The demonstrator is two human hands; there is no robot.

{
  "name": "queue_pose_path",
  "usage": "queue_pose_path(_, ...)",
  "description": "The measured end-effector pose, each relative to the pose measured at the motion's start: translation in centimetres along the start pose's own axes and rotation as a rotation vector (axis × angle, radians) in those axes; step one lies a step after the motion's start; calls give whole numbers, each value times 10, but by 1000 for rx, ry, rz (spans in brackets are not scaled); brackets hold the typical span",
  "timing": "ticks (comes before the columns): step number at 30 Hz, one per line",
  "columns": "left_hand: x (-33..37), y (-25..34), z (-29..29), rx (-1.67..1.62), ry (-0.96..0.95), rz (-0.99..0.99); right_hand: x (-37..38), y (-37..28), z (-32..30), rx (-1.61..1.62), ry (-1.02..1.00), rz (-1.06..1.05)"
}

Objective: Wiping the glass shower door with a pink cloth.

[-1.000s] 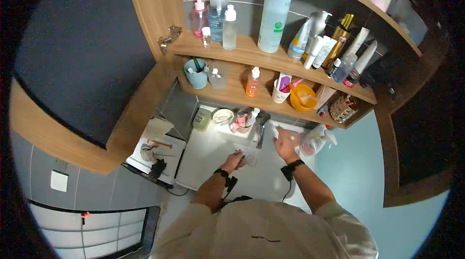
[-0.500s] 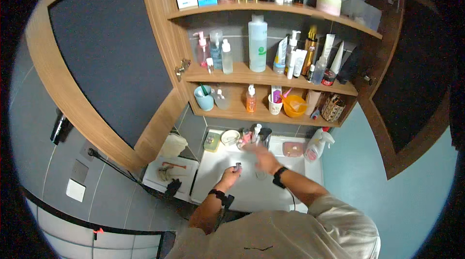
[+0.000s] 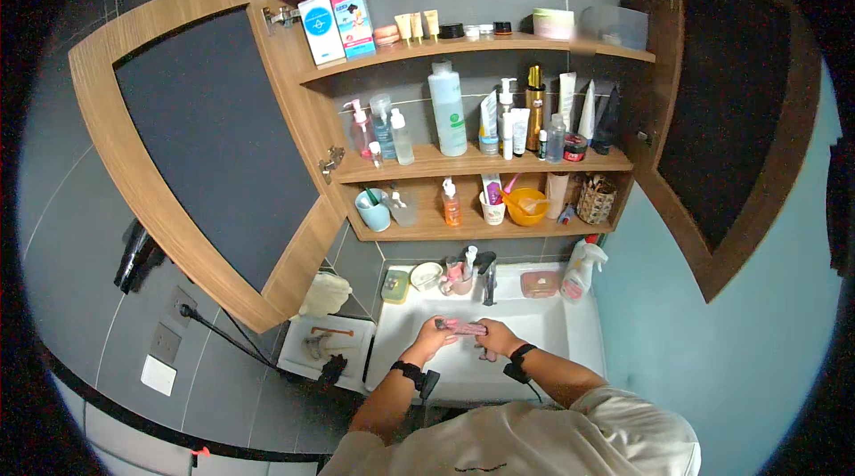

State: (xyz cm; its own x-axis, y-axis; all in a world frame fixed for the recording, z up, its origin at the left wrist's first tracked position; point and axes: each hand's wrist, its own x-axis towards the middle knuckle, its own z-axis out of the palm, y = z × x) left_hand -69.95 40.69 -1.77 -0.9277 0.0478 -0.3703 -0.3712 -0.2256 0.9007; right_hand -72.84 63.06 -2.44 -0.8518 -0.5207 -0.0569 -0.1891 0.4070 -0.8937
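Over the white sink basin (image 3: pixel 534 369), my left hand (image 3: pixel 429 340) and my right hand (image 3: pixel 500 340) are closed on a pinkish cloth (image 3: pixel 465 328), stretched sideways between them. A loose end of it hangs below my right fingers. Something small and dark shows at my left fingertips; its kind is too small to tell. Behind my hands stands a dark faucet (image 3: pixel 489 280). To its left are a pink cup (image 3: pixel 460 283) holding tubes, a round cream dish (image 3: pixel 427 276) and a green soap dish (image 3: pixel 395 285).
Above the sink, an open wooden cabinet (image 3: pixel 481 161) holds bottles and tubes, its doors swung out on both sides. A pink box (image 3: pixel 540 284) and a spray bottle (image 3: pixel 582 271) stand at the sink's back right. A white tray (image 3: pixel 356 347) sits left of the basin.
My right hand has come down from near the pink cup, toward my left hand. The pinkish cloth now spans both hands; earlier my left hand held a small dark-tipped thing. The view has shifted.
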Motion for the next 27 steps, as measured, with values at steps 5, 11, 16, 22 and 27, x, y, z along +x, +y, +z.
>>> queue_pose_path(5,-4,-27,-18,-2,18,-89,1,25,-5,-286,42,-175)
queue_pose_path(11,-18,-13,-6,131,-90,-265,-22,-26,-15,-284,-10,-370)
queue_pose_path(16,-15,-14,12,367,-128,-45,-19,-4,-2,-262,15,-471)
queue_pose_path(22,4,-15,14,345,-314,180,-26,-23,-19,-339,-26,-352)
queue_pose_path(27,-6,23,25,304,-194,279,-42,-30,-32,-398,-25,-206)
